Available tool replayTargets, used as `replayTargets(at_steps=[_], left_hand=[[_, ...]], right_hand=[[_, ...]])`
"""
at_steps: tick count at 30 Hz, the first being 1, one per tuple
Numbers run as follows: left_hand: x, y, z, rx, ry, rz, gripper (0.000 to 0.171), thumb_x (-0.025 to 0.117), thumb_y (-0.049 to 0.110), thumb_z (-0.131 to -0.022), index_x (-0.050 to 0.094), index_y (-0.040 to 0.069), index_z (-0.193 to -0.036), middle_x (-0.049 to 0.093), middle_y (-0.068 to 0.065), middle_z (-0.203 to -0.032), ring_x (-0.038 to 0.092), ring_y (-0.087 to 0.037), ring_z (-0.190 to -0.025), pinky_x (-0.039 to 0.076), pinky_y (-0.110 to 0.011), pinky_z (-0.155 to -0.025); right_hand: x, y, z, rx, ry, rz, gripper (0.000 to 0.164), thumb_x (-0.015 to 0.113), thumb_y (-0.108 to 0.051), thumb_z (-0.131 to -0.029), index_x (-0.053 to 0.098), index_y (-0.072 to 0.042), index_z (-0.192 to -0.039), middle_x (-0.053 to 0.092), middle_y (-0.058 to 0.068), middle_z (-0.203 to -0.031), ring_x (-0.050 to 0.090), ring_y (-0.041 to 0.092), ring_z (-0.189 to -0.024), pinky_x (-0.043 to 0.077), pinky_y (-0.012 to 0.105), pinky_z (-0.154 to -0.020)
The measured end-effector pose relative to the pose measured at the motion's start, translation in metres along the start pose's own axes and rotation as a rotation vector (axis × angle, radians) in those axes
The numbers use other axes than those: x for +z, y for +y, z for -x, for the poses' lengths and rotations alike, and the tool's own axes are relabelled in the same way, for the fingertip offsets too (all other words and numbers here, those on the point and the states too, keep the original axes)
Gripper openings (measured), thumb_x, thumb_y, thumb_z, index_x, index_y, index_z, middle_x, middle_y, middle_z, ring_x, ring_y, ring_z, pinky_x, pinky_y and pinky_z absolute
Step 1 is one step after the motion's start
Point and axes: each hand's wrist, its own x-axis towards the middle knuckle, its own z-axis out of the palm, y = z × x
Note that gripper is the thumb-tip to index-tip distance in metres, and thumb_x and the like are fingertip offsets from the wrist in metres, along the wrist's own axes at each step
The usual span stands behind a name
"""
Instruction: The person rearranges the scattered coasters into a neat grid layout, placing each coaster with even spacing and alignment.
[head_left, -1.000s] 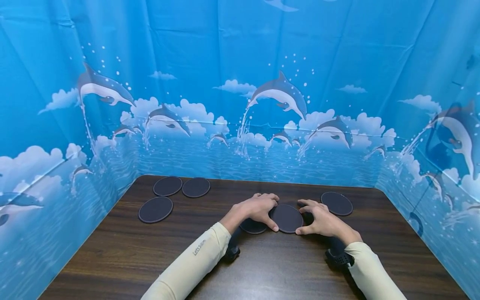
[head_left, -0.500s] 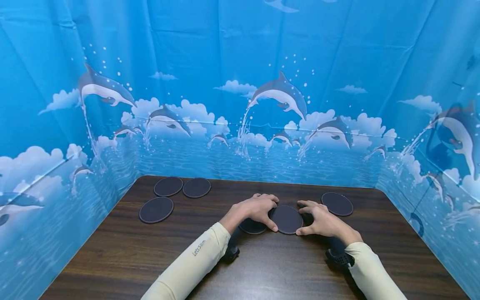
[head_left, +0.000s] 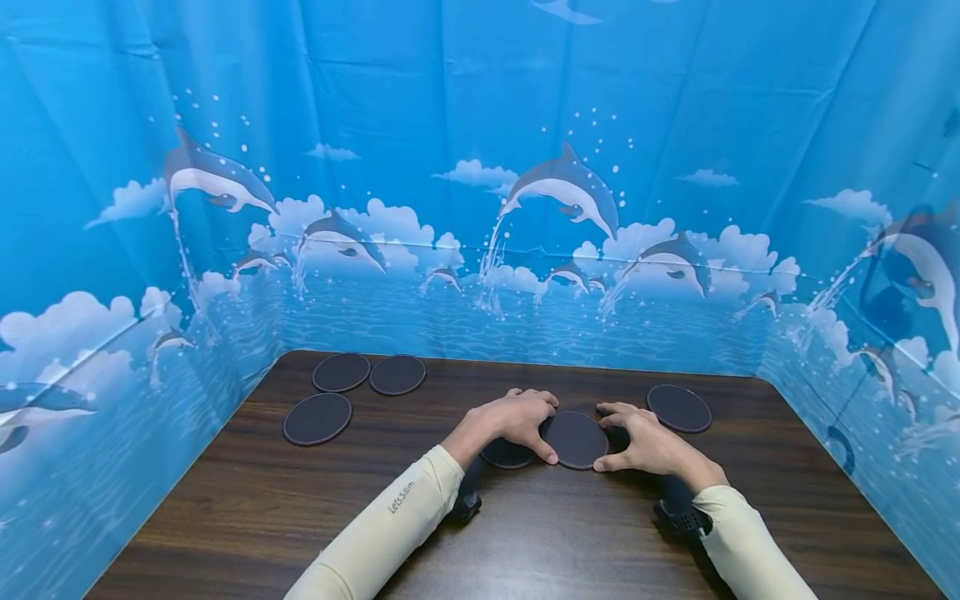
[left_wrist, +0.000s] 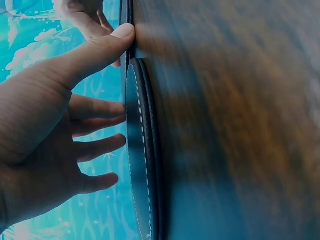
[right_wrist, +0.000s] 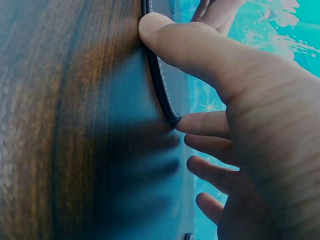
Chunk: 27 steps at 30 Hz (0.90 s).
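Note:
A round dark coaster [head_left: 576,440] with a stitched rim lies on the table between both hands. My left hand [head_left: 517,419] holds its left edge, thumb at the near side and fingers toward the far side. From the right, my right hand [head_left: 647,442] grips the same coaster, thumb and index finger at the rim in the right wrist view. Beneath the left palm sits a second coaster [head_left: 504,455], partly hidden by that hand. In the left wrist view the other fingers of the left hand [left_wrist: 45,115] spread over this second coaster [left_wrist: 145,150].
Three more coasters, a back-left one [head_left: 341,372], one beside it [head_left: 397,375] and a nearer one [head_left: 317,419], lie at the table's far left. Another coaster [head_left: 678,408] rests beyond the right hand. A blue dolphin-print curtain [head_left: 480,167] surrounds the brown wooden table [head_left: 225,517].
The head view has shifted very slightly. Both hands and all the coasters keep their places relative to one another.

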Motion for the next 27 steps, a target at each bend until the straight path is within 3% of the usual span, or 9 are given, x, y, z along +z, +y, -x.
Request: replayTargets(at_steps=[15, 22, 27], left_hand=[[0.003, -0.001, 0.003, -0.069, -0.021, 0.008, 0.084, 0.072, 0.068, -0.084, 0.053, 0.019, -0.149, 0.034, -0.001, -0.159, 0.025, -0.022, -0.147, 0.02, -0.053, -0.117], [0.0, -0.005, 0.008, -0.037, -0.027, -0.002, 0.084, 0.068, 0.069, -0.086, 0.05, 0.019, -0.151, 0.031, -0.004, -0.161, 0.023, -0.023, -0.149, 0.016, -0.052, -0.119], [-0.004, -0.019, 0.016, 0.0, -0.005, 0.037, 0.085, 0.064, 0.07, -0.089, 0.046, 0.018, -0.154, 0.025, -0.007, -0.165, 0.018, -0.025, -0.152, 0.011, -0.053, -0.12]], right_hand=[[0.0, 0.0, -0.001, 0.033, -0.02, -0.021, 0.079, 0.086, -0.054, -0.076, 0.067, -0.001, -0.131, 0.043, 0.021, -0.153, 0.032, 0.05, -0.14, 0.025, 0.073, -0.106], [-0.004, 0.004, 0.001, 0.01, 0.0, -0.016, 0.079, 0.082, -0.06, -0.079, 0.067, -0.004, -0.133, 0.043, 0.02, -0.153, 0.034, 0.05, -0.14, 0.026, 0.074, -0.104], [-0.006, 0.005, 0.003, -0.015, 0.064, -0.024, 0.075, 0.077, -0.06, -0.083, 0.066, -0.005, -0.133, 0.046, 0.019, -0.152, 0.037, 0.047, -0.139, 0.025, 0.075, -0.104]])
